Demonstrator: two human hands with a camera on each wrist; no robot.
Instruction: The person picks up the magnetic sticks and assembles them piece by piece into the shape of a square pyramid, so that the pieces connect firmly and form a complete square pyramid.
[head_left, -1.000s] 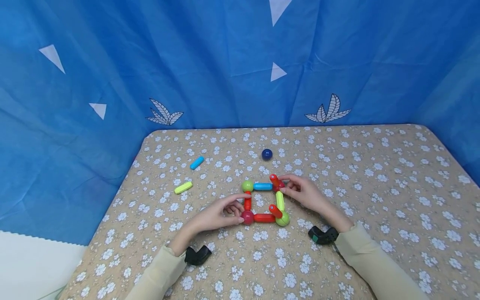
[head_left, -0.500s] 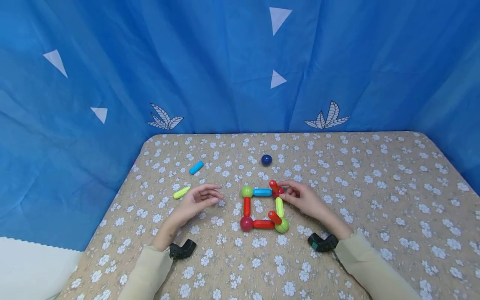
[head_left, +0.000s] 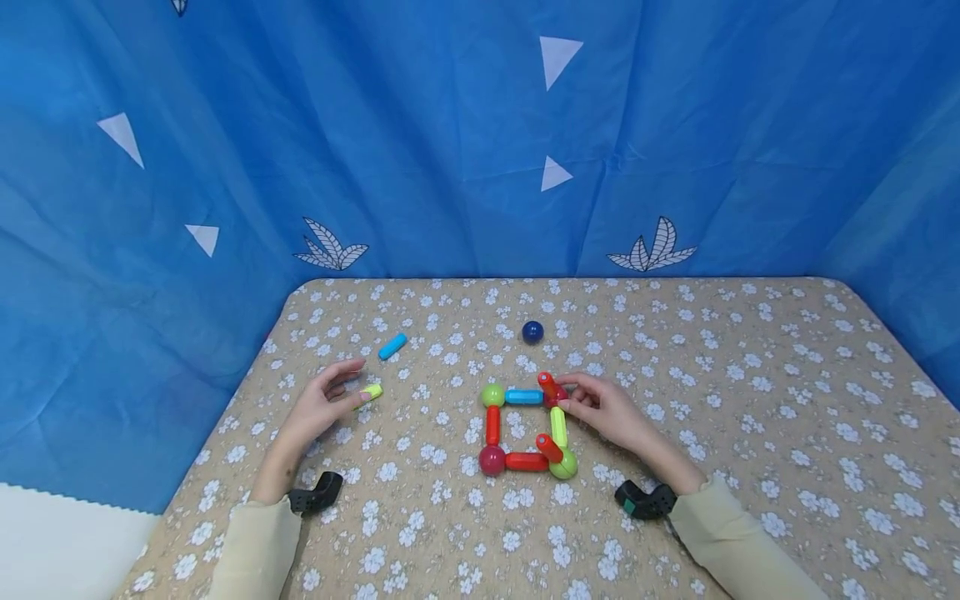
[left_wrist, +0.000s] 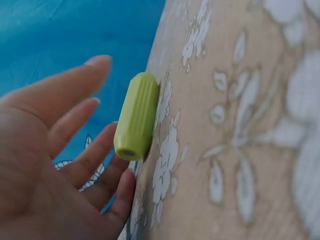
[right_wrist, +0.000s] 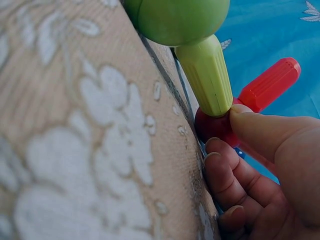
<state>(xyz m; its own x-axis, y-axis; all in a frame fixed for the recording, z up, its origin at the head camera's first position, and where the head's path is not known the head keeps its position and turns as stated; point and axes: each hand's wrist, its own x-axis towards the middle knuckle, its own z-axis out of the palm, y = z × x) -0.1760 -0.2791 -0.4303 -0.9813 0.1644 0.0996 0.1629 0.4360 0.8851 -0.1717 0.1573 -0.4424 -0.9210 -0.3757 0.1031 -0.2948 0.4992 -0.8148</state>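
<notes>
My left hand reaches round a loose yellow-green stick lying on the cloth. In the left wrist view its fingers are spread, with a gap between thumb and stick. A square frame of sticks and balls lies in front of me. My right hand holds the red ball at its far right corner, thumb on one side and curled fingers on the other. From that ball a red stick points up. Another red stick rises from the green ball at the near right corner.
A loose blue stick lies just beyond my left hand. Farther back sits a dark blue ball. The flowered cloth covers the table, and a blue curtain hangs behind its far edge.
My left hand has let go of the near left red ball and moved left to the yellow-green stick. The right hand stays at its red ball. The head view has tilted up slightly.
</notes>
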